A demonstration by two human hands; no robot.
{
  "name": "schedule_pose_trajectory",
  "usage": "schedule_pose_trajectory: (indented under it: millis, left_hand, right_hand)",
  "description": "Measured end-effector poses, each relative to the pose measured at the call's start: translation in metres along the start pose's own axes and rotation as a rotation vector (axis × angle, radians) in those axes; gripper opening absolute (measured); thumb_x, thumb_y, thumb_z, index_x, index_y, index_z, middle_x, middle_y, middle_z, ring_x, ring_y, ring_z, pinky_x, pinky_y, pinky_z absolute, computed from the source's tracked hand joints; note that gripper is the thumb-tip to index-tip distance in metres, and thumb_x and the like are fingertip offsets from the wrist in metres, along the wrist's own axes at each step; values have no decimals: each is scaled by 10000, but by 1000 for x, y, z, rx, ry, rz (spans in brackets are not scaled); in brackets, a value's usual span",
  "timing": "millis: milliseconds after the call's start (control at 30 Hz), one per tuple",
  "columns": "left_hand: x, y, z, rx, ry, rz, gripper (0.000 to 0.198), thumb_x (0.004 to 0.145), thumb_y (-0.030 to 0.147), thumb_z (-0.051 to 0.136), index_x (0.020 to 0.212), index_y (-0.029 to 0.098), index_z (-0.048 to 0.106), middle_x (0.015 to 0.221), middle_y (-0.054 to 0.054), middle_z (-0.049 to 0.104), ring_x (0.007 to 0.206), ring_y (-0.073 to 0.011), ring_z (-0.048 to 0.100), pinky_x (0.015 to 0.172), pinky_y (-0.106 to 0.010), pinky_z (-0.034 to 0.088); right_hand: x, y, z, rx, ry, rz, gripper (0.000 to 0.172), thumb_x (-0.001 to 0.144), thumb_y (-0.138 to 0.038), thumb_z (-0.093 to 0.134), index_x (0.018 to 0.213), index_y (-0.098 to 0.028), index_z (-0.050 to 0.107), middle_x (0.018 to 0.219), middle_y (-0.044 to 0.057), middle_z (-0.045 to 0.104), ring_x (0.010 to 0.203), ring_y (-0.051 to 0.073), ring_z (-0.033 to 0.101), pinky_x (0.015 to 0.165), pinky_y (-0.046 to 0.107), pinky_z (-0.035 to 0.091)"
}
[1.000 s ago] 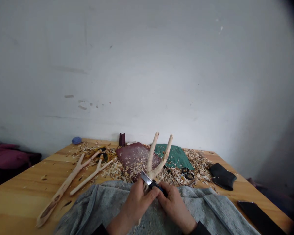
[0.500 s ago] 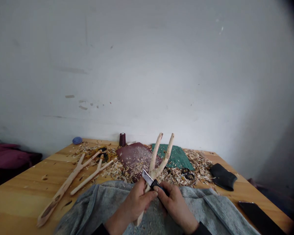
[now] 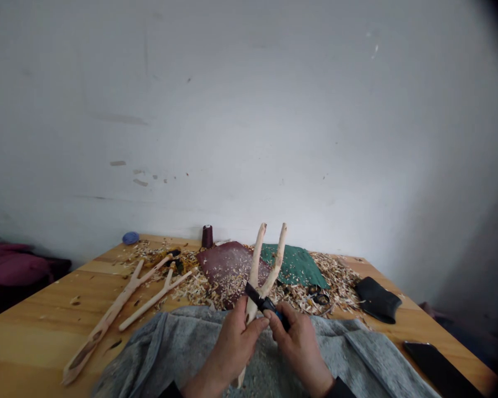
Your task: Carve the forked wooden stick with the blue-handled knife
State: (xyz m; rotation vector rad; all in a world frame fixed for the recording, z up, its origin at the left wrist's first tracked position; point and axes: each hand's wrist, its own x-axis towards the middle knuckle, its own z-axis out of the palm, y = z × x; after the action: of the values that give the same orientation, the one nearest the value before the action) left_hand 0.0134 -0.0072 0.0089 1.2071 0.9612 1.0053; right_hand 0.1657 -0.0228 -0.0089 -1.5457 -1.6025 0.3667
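Note:
My left hand is wrapped round the lower stem of a peeled forked stick, whose two prongs point up and away from me. In my right hand is a knife with a black handle, gripped in closed fingers. Its blade lies across the stick just below the fork, and it looks dark at this angle. My left thumb reaches over to the knife handle near my right thumb. Below both hands a grey cloth is spread, and the stick's lower end shows above it.
On the wooden table two more forked sticks, one long and one short, lie at left. Wood shavings cover maroon and green sheets. A thread spool, black piece and phone lie around.
The forked stick has shifted left and stands a little more upright. The knife has turned, so its blade changed from bright to dark. Both hands keep their hold.

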Motion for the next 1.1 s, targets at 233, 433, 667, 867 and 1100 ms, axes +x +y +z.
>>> schedule_pose_trajectory:
  millis: [233,433,667,867,1100]
  left_hand:
    - [8,-14,-4,24,-129,74,680,674,713,744,1056,204,505,423,142,393,310,-70,305,326,-200,248]
    - [8,-13,-7,21,-136,30,709,598,730,793,991,210,514,379,133,418,303,-74,314,332,-193,246]
    - [7,-12,-10,30,-168,-41,609,653,648,770,1003,209,531,467,123,467,316,-59,340,321,-187,285]
    - [13,-15,-7,-50,-137,-203,405,636,447,740,891,222,521,472,105,471,342,-70,381,331,-187,297]
    - [16,-22,-3,-184,-63,-392,316,745,376,621,998,256,475,549,96,529,374,-82,430,363,-176,320]
  right_hand:
    - [4,0,-6,37,-269,-52,432,919,-572,429,744,-211,588,673,12,618,632,154,531,599,245,360]
    - [5,1,-5,33,-348,-11,356,899,-488,459,764,-194,610,703,6,619,663,148,524,614,243,366]
    - [8,6,-2,78,-314,72,434,909,-584,499,791,-196,655,687,2,622,590,133,519,561,230,372]
    - [10,10,-3,122,-441,164,442,926,-601,495,842,-204,671,534,-45,560,443,116,486,495,218,347]
    - [10,6,-4,-209,-273,97,331,962,-470,492,855,-232,696,775,28,729,743,168,675,643,225,393]
